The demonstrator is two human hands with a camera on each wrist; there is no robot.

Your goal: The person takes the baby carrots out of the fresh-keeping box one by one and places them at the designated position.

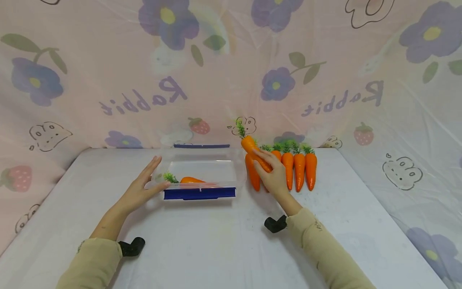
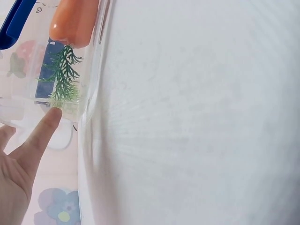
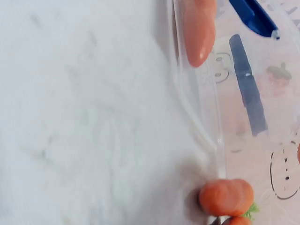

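Observation:
A clear plastic box (image 1: 199, 193) with blue latches stands on the table in the head view. One toy carrot (image 1: 191, 180) with a green top lies inside it, also seen through the wall in the left wrist view (image 2: 75, 23). My left hand (image 1: 138, 190) touches the box's left end with its fingers extended. To the right of the box, my right hand (image 1: 275, 176) grips another toy carrot (image 1: 250, 145), tilted with its leafy top toward the back left. That carrot is raised over a row of toy carrots (image 1: 299, 171), partly hidden by the hand.
The white table (image 1: 216, 249) meets a printed cloth backdrop (image 1: 231, 72) behind the box and carrots. Black wrist mounts (image 1: 132, 246) stick out from both sleeves near the tabletop.

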